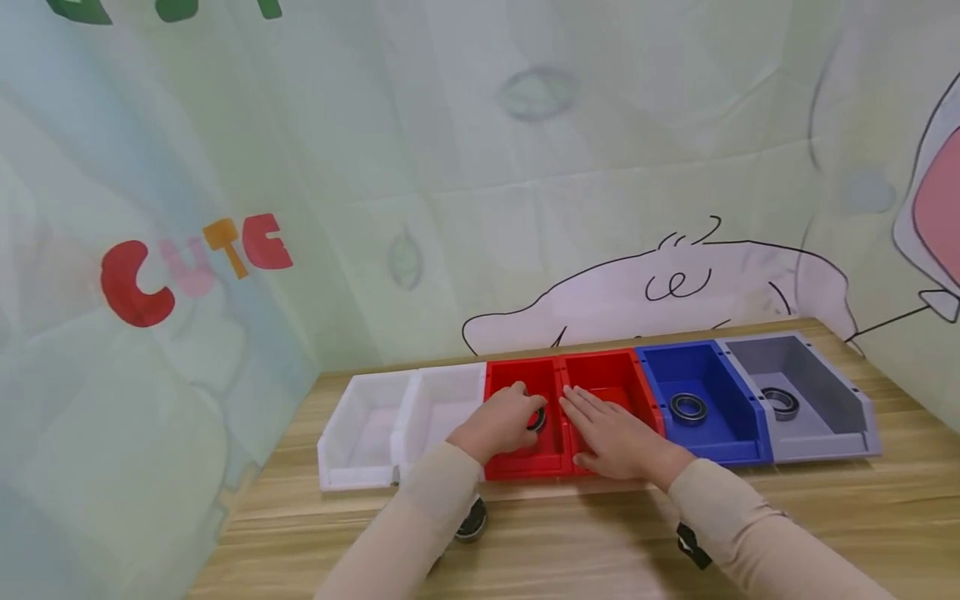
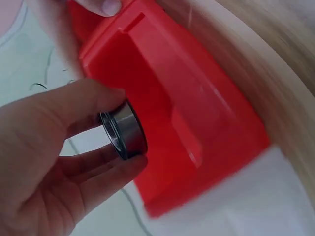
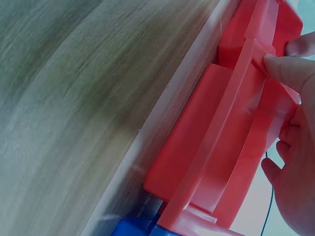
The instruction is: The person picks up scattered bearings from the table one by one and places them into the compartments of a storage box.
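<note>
Pinching a bearing (image 2: 129, 129) across its rim, seemingly for control, the left hand (image 1: 501, 422) holds it over the left red bin (image 1: 525, 465) near the back edge of the bench (image 1: 570, 542); the right hand's (image 1: 621, 440) straight, close-set fingers apparently steady the right red bin (image 1: 609, 372).

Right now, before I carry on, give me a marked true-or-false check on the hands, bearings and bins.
1. The left hand holds a bearing between thumb and fingers. True.
2. The blue bin stands between the right-hand red bin and the grey bin. True.
3. The right hand is reaching into the grey bin. False: it is at the red bins.
4. The blue bin has no bearing in it. False: a second bearing lies there.
5. The white bins are at the right end of the row in the head view. False: they are at its left end.
</note>
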`<action>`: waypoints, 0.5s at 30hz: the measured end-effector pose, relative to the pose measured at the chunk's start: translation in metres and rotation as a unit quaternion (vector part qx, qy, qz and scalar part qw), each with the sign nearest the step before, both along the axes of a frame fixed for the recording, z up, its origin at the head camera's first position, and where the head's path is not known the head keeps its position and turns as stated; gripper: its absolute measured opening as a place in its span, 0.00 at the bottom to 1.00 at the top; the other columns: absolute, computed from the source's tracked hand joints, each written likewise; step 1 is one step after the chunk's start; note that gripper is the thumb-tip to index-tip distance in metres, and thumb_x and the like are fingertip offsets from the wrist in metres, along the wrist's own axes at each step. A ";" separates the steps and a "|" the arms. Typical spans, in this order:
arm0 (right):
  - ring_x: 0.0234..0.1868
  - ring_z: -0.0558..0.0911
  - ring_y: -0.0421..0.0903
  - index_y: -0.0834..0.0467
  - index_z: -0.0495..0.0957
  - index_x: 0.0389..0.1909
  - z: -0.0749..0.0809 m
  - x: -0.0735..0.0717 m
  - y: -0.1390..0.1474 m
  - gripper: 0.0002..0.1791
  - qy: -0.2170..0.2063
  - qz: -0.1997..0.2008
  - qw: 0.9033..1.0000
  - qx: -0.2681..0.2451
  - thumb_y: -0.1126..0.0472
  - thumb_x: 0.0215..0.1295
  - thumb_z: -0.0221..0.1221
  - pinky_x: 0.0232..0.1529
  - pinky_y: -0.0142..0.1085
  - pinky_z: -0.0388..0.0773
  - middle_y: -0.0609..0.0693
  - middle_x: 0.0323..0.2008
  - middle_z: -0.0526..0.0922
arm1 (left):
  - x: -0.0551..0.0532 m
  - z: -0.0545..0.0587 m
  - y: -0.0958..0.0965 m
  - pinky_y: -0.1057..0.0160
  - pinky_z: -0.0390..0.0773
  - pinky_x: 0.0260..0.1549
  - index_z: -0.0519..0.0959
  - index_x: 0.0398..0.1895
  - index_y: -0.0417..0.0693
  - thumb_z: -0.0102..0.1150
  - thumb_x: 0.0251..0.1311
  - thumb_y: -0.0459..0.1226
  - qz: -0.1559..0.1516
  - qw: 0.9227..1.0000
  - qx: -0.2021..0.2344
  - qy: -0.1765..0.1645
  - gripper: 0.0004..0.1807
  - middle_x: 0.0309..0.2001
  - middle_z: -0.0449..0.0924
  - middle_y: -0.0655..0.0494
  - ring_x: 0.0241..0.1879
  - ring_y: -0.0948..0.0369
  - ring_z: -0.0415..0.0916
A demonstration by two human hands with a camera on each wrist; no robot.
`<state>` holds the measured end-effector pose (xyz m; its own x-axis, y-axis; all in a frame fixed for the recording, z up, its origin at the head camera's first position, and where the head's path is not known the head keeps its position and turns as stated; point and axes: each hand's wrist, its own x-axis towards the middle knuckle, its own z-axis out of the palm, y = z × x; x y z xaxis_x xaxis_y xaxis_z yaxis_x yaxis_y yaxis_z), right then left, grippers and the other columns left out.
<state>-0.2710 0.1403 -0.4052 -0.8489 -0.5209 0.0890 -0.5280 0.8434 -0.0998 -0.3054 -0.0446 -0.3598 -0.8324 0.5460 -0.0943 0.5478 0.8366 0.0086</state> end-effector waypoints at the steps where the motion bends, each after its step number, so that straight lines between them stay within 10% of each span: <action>1: 0.72 0.52 0.57 0.61 0.53 0.69 0.000 0.000 0.001 0.43 0.000 0.001 1.000 -0.003 0.50 0.58 0.60 0.65 0.55 0.60 0.57 0.71 0.52 | -0.003 -0.003 0.004 0.64 0.80 0.41 0.73 0.57 0.54 0.66 0.51 0.42 0.006 1.000 0.001 -0.006 0.28 0.48 0.74 0.51 0.43 0.60 0.71; 15: 0.72 0.51 0.56 0.61 0.51 0.70 -0.001 0.000 0.000 0.43 -0.007 0.002 1.000 -0.024 0.51 0.58 0.59 0.66 0.55 0.58 0.57 0.71 0.51 | -0.030 -0.046 0.025 0.61 0.79 0.46 0.77 0.50 0.52 0.65 0.52 0.41 0.042 0.998 -0.043 -0.015 0.20 0.44 0.77 0.51 0.41 0.58 0.73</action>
<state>-0.2707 0.1402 -0.4060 -0.8486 -0.5190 0.1026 -0.5290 0.8357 -0.1477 -0.3356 -0.0197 -0.4054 -0.8711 0.4632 -0.1634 0.4761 0.8780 -0.0490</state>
